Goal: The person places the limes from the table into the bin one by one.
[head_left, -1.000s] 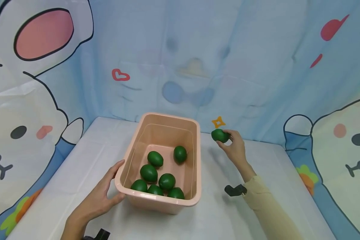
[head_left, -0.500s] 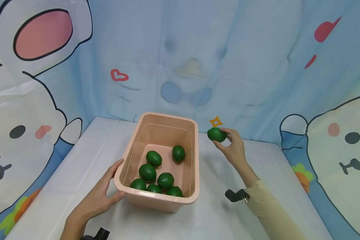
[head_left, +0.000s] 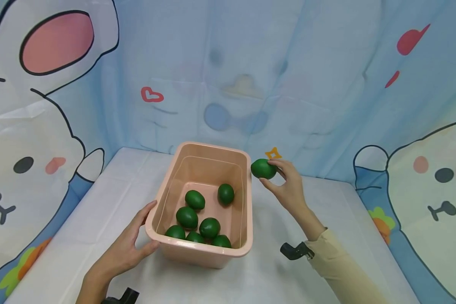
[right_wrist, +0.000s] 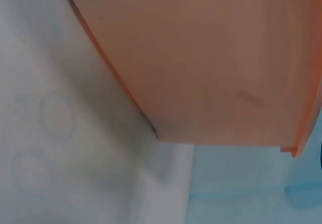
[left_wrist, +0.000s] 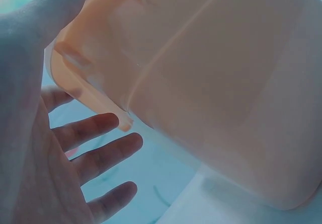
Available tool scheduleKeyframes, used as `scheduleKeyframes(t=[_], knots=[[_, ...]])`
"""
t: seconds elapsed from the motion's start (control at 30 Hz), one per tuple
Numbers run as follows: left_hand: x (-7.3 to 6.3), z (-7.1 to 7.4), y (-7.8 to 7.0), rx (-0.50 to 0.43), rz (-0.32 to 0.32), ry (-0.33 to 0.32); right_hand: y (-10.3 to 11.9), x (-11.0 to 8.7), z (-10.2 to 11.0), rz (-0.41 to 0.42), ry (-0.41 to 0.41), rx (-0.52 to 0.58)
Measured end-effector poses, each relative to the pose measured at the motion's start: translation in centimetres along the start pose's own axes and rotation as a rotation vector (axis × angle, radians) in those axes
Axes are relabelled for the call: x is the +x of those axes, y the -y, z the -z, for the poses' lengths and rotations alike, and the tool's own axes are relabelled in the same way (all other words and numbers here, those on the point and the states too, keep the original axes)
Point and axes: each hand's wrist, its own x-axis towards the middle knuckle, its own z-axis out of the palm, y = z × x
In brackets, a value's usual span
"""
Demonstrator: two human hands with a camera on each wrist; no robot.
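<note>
My right hand (head_left: pixel 291 192) pinches a green lime (head_left: pixel 262 169) between thumb and fingertips, raised at the far right rim of a peach plastic bin (head_left: pixel 194 256). Inside the bin lie several more limes (head_left: pixel 187 218), mostly gathered toward the near end. My left hand (head_left: pixel 123 251) straddles the bin's near left corner, thumb at the front rim and index finger at the left side. In the left wrist view the other fingers (left_wrist: pixel 108 156) are spread and fairly straight beside the bin wall (left_wrist: pixel 211 83). Only the bin's outer side (right_wrist: pixel 201 68) shows in the right wrist view; the held lime is hidden there.
The bin stands on a white-covered table (head_left: pixel 267 274). A blue cartoon-printed curtain (head_left: pixel 308 84) rises behind the table and along both sides. Black wrist mounts (head_left: pixel 295 251) stick out from both forearms.
My right hand has carried the lime leftward from beyond the bin's right side to its rim. My left hand stays at the corner, and the limes in the bin have not shifted.
</note>
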Motion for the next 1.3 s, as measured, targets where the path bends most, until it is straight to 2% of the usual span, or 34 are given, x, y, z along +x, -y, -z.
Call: scheduleKeyframes(t=[0.53, 0.8, 1.2, 1.3], knots=[[0.0, 0.0, -0.2, -0.007, 0.023, -0.002, 3.1, 0.3, -1.1, 0.083, 0.057, 0.077], [0.0, 0.0, 0.1, -0.003, 0.012, 0.001, 3.8, 0.4, -1.6, 0.096, 0.116, 0.067], [0.0, 0.0, 0.1, 0.006, 0.008, -0.008, 4.0, 0.3, -2.1, 0.131, 0.137, 0.052], [0.0, 0.0, 0.2, 0.004, 0.007, -0.006, 5.7, 0.4, -1.8, 0.139, 0.141, 0.047]])
